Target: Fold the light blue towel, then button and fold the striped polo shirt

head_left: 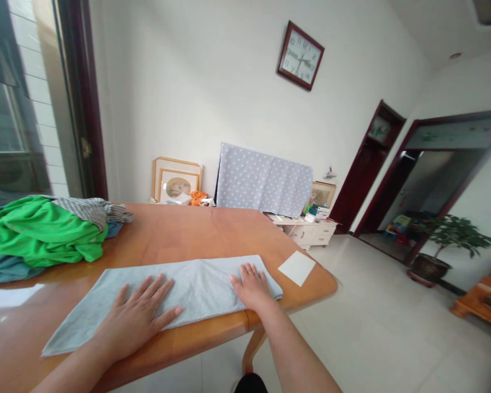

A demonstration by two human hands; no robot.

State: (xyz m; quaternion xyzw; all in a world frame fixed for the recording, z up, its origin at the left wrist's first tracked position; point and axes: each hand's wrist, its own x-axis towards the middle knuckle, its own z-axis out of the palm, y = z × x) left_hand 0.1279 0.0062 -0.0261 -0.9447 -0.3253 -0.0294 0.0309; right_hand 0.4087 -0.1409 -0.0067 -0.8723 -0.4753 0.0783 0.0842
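A folded light grey-blue cloth (196, 281) lies flat in a long strip along the near edge of the wooden table (188, 229). My left hand (137, 314) rests palm down on its left half, fingers spread. Near the right end of the cloth, my right hand (251, 286) presses flat with the fingers apart and the thumb out to the left. Neither hand grips anything. Slight creases run across the cloth between the hands.
A heap of clothes with a bright green garment (45, 229) and a striped one (84, 210) sits at the table's left. White paper (297, 268) lies near the right corner. Beyond stand a dotted-cloth-covered object (264, 180), a white cabinet (311, 233) and a potted plant (431, 267).
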